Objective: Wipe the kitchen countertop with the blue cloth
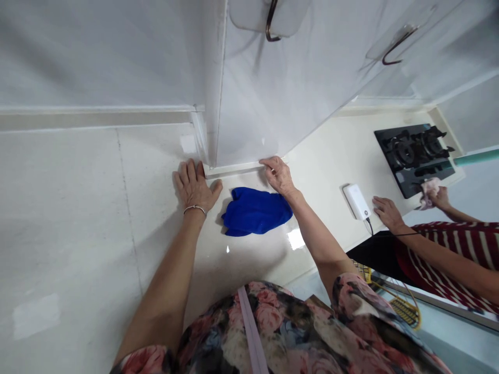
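Note:
My left hand (194,189) lies flat on the pale countertop (163,150), fingers spread, beside the lower corner of the white wall panel. A thin bracelet (195,208) circles that wrist. My right hand (278,174) is at the narrow ledge (237,169) along the panel's foot. Its index finger reaches onto the ledge while the other fingers are curled in, and nothing shows in them. Between my forearms a crumpled blue cloth (255,212) rests on the counter, partly behind my right wrist; neither hand grips it.
To the right, another person's hand (388,212) touches the counter near a white power bank (356,201) with a cable. That person's other hand (440,197) holds a cloth (429,189) by the black gas stove (415,156). Metal hooks (270,23) hang on the panel above.

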`<action>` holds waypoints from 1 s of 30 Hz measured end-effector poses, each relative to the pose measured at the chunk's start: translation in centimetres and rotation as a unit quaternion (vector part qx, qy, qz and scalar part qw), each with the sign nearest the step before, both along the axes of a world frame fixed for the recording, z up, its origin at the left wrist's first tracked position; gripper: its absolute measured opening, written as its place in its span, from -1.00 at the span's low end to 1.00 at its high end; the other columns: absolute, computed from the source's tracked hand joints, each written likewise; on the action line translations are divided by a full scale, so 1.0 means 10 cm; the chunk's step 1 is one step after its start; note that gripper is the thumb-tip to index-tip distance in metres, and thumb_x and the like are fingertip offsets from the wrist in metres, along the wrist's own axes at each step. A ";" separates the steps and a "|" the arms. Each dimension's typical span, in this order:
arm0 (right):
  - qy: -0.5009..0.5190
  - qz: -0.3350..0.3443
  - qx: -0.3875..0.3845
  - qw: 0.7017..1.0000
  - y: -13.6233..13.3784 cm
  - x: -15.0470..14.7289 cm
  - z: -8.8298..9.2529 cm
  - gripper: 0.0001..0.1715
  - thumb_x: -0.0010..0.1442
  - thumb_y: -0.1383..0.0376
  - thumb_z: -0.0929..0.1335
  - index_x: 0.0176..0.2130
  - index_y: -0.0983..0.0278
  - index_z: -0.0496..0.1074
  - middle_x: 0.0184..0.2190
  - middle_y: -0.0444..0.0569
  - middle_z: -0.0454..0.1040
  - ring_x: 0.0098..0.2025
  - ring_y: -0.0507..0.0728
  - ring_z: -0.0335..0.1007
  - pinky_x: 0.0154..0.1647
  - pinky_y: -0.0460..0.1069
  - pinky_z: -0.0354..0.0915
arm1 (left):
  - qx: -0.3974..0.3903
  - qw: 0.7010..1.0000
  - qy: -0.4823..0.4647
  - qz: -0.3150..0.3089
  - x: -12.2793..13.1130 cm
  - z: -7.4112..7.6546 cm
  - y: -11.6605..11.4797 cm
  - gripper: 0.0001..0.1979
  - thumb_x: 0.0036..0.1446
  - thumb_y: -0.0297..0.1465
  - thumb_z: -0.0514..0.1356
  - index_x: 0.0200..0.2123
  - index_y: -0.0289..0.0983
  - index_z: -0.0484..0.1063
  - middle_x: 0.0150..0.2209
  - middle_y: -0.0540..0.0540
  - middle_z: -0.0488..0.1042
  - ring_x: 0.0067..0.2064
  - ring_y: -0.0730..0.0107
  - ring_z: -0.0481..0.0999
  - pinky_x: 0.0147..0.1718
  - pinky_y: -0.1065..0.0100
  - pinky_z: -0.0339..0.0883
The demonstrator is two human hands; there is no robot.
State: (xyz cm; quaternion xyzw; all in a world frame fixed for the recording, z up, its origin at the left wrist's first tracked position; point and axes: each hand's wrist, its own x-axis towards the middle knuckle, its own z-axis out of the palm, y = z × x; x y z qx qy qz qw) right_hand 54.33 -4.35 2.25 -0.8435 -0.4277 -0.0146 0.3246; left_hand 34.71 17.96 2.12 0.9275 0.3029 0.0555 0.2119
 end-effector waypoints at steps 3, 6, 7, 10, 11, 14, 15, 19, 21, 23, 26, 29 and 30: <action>0.038 -0.020 0.025 0.999 0.02 0.01 0.02 -0.62 0.41 0.29 0.24 -0.02 0.17 0.61 -0.32 -0.05 0.37 -0.26 0.13 0.36 -0.20 0.04 0.44 | 0.001 1.000 0.001 0.001 0.00 -0.01 0.00 -0.08 0.29 0.02 0.02 0.53 -0.43 0.03 0.59 -0.37 -0.07 0.60 -0.15 -0.21 0.53 -0.21 -0.45; 0.148 -0.044 0.076 0.985 0.03 0.00 0.06 -0.66 0.42 0.15 0.27 -0.15 0.17 0.62 -0.26 -0.04 0.43 -0.21 0.12 0.41 -0.09 0.07 0.47 | -0.002 1.000 0.001 0.001 0.00 0.00 0.00 -0.08 0.28 0.02 0.02 0.53 -0.44 0.02 0.59 -0.38 -0.08 0.60 -0.15 -0.23 0.53 -0.21 -0.46; 0.196 -0.053 0.105 0.974 0.03 -0.01 0.08 -0.67 0.41 0.09 0.29 -0.18 0.17 0.60 -0.23 -0.05 0.46 -0.21 0.11 0.43 -0.07 0.07 0.48 | -0.004 1.000 0.002 0.000 0.00 0.01 0.00 -0.08 0.28 0.02 0.02 0.53 -0.44 0.02 0.59 -0.38 -0.08 0.60 -0.15 -0.23 0.53 -0.21 -0.45; 0.325 -0.095 0.204 0.919 0.00 -0.09 0.13 -0.65 0.30 -0.04 0.40 -0.23 0.18 0.52 -0.28 -0.11 0.48 -0.26 0.07 0.45 -0.10 0.06 0.50 | -0.001 1.000 0.010 -0.004 0.00 0.03 0.00 -0.08 0.29 0.01 0.01 0.51 -0.48 0.05 0.58 -0.40 -0.06 0.60 -0.15 -0.22 0.53 -0.21 -0.44; 0.352 -0.112 0.226 0.901 -0.02 -0.12 0.14 -0.61 0.25 -0.08 0.44 -0.25 0.18 0.49 -0.32 -0.13 0.47 -0.29 0.07 0.45 -0.14 0.04 0.50 | 0.001 1.000 0.013 -0.004 0.00 0.04 0.00 -0.09 0.29 0.01 0.01 0.51 -0.49 0.06 0.58 -0.41 -0.05 0.60 -0.15 -0.21 0.53 -0.20 -0.44; 0.367 -0.157 0.221 0.890 -0.13 -0.25 0.16 -0.48 0.11 -0.16 0.52 -0.31 0.19 0.42 -0.44 -0.17 0.45 -0.38 0.05 0.42 -0.25 0.00 0.47 | 0.009 1.000 0.014 -0.002 0.00 0.05 0.00 -0.10 0.29 0.00 0.03 0.49 -0.51 0.09 0.57 -0.42 -0.03 0.59 -0.16 -0.18 0.53 -0.19 -0.42; 0.355 -0.171 0.204 0.896 -0.18 -0.28 0.16 -0.45 0.09 -0.19 0.52 -0.32 0.20 0.42 -0.47 -0.17 0.45 -0.40 0.05 0.40 -0.27 0.00 0.45 | 0.009 1.000 0.014 -0.001 0.00 0.05 0.00 -0.10 0.29 0.00 0.03 0.49 -0.50 0.10 0.57 -0.42 -0.03 0.59 -0.16 -0.18 0.53 -0.19 -0.41; 0.283 -0.218 0.148 0.922 -0.35 -0.36 0.17 -0.38 0.21 -0.27 0.42 -0.38 0.21 0.43 -0.52 -0.16 0.45 -0.44 0.06 0.38 -0.29 0.00 0.41 | 0.009 1.000 0.006 -0.002 0.00 0.03 0.00 -0.11 0.29 -0.01 0.04 0.50 -0.49 0.09 0.57 -0.41 -0.03 0.59 -0.17 -0.18 0.53 -0.22 -0.40; 0.247 -0.227 0.144 0.931 -0.37 -0.36 0.18 -0.34 0.30 -0.29 0.34 -0.40 0.21 0.44 -0.53 -0.15 0.43 -0.44 0.07 0.38 -0.29 0.01 0.41 | 0.011 1.000 0.004 -0.001 0.00 0.01 0.00 -0.10 0.29 0.00 0.03 0.50 -0.48 0.07 0.57 -0.41 -0.04 0.59 -0.18 -0.19 0.53 -0.22 -0.41; 0.216 -0.217 0.151 0.940 -0.32 -0.34 0.17 -0.32 0.34 -0.29 0.30 -0.33 0.23 0.51 -0.44 -0.11 0.49 -0.43 0.07 0.40 -0.30 0.01 0.43 | 0.015 1.000 0.006 -0.001 0.01 0.00 0.01 -0.10 0.30 0.01 0.03 0.50 -0.49 0.08 0.57 -0.41 -0.04 0.59 -0.18 -0.19 0.53 -0.22 -0.41; 0.171 -0.173 0.150 0.958 -0.17 -0.32 0.12 -0.32 0.37 -0.27 0.28 -0.10 0.22 0.61 -0.21 -0.01 0.56 -0.36 0.06 0.44 -0.28 0.02 0.46 | 0.020 1.000 0.010 -0.003 0.01 -0.02 0.01 -0.11 0.30 0.01 0.02 0.49 -0.48 0.09 0.57 -0.41 -0.03 0.59 -0.17 -0.18 0.53 -0.21 -0.40; 0.122 -0.145 0.128 0.973 -0.01 -0.30 0.05 -0.35 0.44 -0.20 0.24 0.00 0.20 0.63 -0.23 -0.01 0.54 -0.32 0.08 0.44 -0.25 0.02 0.46 | 0.020 1.000 0.012 -0.002 0.01 -0.02 0.01 -0.11 0.30 0.01 0.02 0.49 -0.48 0.10 0.57 -0.41 -0.03 0.59 -0.16 -0.18 0.53 -0.20 -0.40; 0.105 -0.145 0.120 0.976 0.03 -0.29 0.03 -0.37 0.46 -0.16 0.23 0.00 0.20 0.64 -0.28 -0.02 0.52 -0.32 0.09 0.43 -0.24 0.02 0.45 | 0.020 1.000 0.011 -0.001 0.00 -0.02 0.01 -0.11 0.29 0.01 0.03 0.49 -0.49 0.10 0.57 -0.41 -0.03 0.59 -0.16 -0.18 0.53 -0.20 -0.40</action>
